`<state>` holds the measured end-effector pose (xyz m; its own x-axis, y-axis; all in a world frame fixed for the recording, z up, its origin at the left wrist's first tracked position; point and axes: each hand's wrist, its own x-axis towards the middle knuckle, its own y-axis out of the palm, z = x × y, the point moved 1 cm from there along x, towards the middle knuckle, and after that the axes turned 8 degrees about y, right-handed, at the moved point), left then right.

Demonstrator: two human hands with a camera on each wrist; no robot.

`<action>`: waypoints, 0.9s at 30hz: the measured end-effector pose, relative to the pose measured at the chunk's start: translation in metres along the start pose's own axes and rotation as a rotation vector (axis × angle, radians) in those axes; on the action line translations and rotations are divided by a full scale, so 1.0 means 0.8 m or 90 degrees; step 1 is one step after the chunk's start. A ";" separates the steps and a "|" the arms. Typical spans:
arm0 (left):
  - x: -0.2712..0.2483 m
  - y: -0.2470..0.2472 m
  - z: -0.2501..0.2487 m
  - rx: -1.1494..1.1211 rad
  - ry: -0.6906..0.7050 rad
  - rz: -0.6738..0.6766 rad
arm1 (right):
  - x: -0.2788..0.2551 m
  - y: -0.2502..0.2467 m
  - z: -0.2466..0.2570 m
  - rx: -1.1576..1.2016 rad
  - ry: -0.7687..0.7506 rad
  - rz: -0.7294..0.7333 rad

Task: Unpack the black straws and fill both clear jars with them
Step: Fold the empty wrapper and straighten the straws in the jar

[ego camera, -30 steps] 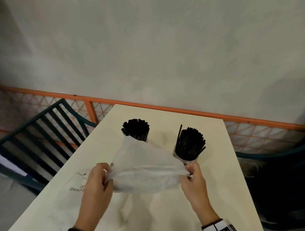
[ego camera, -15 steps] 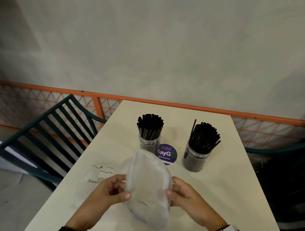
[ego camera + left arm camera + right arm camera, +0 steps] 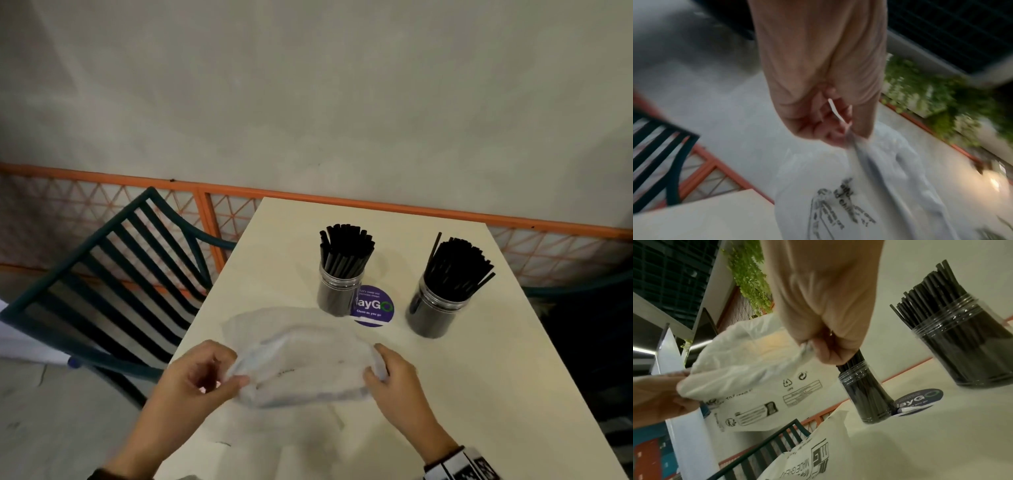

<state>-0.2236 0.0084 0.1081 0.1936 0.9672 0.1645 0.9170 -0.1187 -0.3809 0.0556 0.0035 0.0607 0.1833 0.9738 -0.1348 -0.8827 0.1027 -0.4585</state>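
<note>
Two clear jars stand on the cream table (image 3: 496,394), each packed with black straws: the left jar (image 3: 338,289) (image 3: 865,394) and the right jar (image 3: 435,310) (image 3: 970,353). In front of them I hold a crumpled white plastic bag (image 3: 301,363) (image 3: 869,186) (image 3: 748,369) just above the table. My left hand (image 3: 209,377) (image 3: 836,131) pinches its left end. My right hand (image 3: 383,373) (image 3: 816,347) pinches its right end. The bag looks limp, and no straws show inside it.
A purple round sticker (image 3: 375,306) lies on the table between the jars. A second printed white bag (image 3: 807,456) lies flat near the table's front edge. A dark slatted chair (image 3: 113,274) stands at the left, an orange mesh railing (image 3: 376,202) behind the table.
The bag was stretched wide between my hands, then bunched narrow, and now is pulled sideways again and lower over the table. The head view has tilted, showing both jars fully.
</note>
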 end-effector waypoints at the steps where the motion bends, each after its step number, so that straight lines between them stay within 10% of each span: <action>1: -0.001 -0.004 0.002 0.070 0.031 -0.033 | -0.001 0.003 0.002 0.007 0.001 -0.039; 5: -0.001 -0.010 0.026 0.079 -0.049 -0.158 | -0.015 0.023 0.015 0.177 0.049 0.125; 8: 0.002 -0.003 0.027 -0.023 -0.133 0.020 | -0.024 0.033 0.017 0.290 0.083 0.332; 11: 0.004 -0.005 0.027 -0.113 -0.152 0.182 | -0.021 0.035 0.026 0.273 0.071 0.303; 18: 0.025 -0.033 0.046 -0.371 -0.195 0.156 | -0.018 0.044 0.048 0.299 0.070 0.309; 23: 0.032 -0.046 0.035 -0.351 -0.164 0.095 | -0.010 0.049 0.057 0.095 -0.031 0.062; 27: 0.044 -0.058 0.052 0.124 0.103 -0.115 | -0.007 0.052 0.052 -0.105 -0.126 -0.202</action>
<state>-0.2736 0.0570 0.0936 0.1013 0.9186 0.3819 0.8602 0.1120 -0.4975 -0.0002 0.0109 0.0787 0.3345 0.9208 0.2007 -0.7118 0.3864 -0.5866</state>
